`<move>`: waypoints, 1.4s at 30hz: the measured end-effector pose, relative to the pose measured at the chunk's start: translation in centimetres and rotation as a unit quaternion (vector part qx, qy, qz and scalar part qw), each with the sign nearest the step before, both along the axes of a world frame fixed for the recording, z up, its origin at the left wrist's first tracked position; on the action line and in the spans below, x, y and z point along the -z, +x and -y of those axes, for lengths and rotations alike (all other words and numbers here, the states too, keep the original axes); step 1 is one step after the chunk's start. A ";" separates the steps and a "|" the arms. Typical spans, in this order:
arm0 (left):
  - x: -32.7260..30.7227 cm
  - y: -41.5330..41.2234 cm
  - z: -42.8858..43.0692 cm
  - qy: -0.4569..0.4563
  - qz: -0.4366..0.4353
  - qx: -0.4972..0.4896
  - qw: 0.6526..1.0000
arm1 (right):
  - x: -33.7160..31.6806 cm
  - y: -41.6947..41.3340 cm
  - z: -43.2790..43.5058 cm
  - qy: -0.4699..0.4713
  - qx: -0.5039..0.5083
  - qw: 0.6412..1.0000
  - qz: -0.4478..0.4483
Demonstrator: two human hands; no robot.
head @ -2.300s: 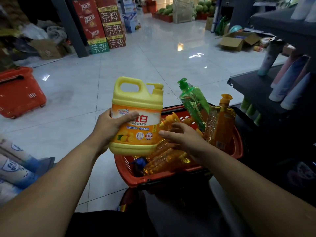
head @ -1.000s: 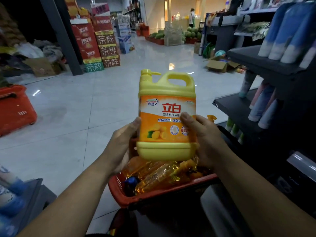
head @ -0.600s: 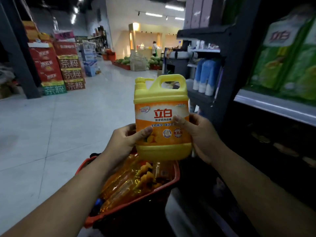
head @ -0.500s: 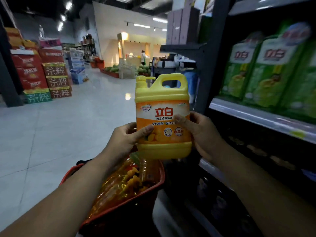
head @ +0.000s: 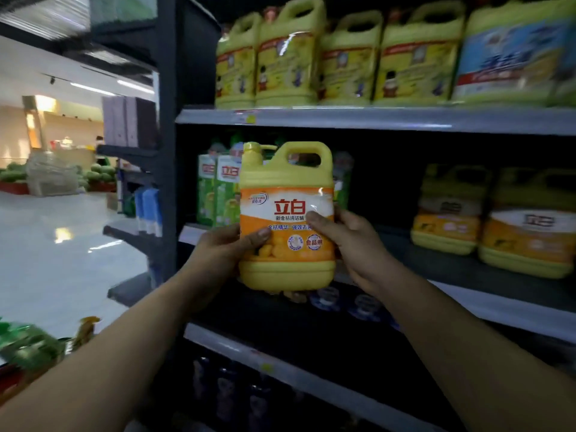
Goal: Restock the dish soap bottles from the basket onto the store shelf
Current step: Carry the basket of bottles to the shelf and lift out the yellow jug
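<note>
The person stands square to the shelving and holds a yellow dish soap jug point(head: 286, 219) upright in front of the middle shelf point(head: 498, 304), label facing them and pump cap at the top left beside the moulded handle. I take it the jug is carried level and face-out so it can go onto the board the right way round, matching the stock there. It is in the air, not yet resting on anything, with its base a little above the shelf's front edge. The left hand point(head: 224, 254) wraps the lower left side, its thumb point(head: 258, 235) laid across the orange label. The right hand point(head: 352, 244) wraps the lower right side, its thumb point(head: 318, 218) pressed on the label near the brand characters. The other fingers of both hands curl out of sight behind the jug. Both hands are closed firmly around the body, which suits a full, heavy container better than a one-handed hold on the handle. To the right, well apart, two matching orange-labelled jugs point(head: 523, 226) stand on the same shelf, and a dark open stretch lies between them and the held jug, which looks like the likely spot. Behind the jug, to the left, stand green soap packs point(head: 218, 188). A row of yellow jugs point(head: 311, 57) fills the shelf above. At the lower left edge, blurred green bottles point(head: 28, 344) show, probably in the basket, though I cannot make out the basket itself.
</note>
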State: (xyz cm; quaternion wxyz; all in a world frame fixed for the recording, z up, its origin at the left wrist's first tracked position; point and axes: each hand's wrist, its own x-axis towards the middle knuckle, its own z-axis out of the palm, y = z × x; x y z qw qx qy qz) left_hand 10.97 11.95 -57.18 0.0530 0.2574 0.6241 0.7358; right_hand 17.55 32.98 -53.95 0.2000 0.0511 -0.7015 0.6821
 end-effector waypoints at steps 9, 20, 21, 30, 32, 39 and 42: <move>-2.2 1.7 -15.7 -0.019 -0.011 0.118 0.993 | -1.3 6.3 -13.5 -0.014 0.115 0.993 -0.014; -3.8 -0.9 -29.7 -0.058 -0.048 0.203 0.976 | -2.0 7.8 -25.5 -0.055 0.151 0.987 -0.027; -3.9 -1.5 -30.6 -0.064 -0.055 0.204 0.975 | -1.9 7.5 -26.3 -0.054 0.150 0.987 -0.024; -3.5 -6.6 -36.2 -0.093 -0.070 0.207 0.971 | -1.2 2.1 -31.7 0.047 0.224 0.974 -0.001; -2.4 -7.8 -36.9 -0.098 -0.068 0.193 0.974 | -0.7 1.7 -32.0 0.127 0.268 0.955 0.025; -0.2 -9.4 -38.1 -0.129 -0.080 0.101 0.983 | 2.4 2.0 -31.0 0.292 0.367 0.880 0.081; 0.0 -9.8 -38.6 -0.137 -0.062 0.075 0.986 | 2.6 1.4 -31.7 0.306 0.410 0.852 0.111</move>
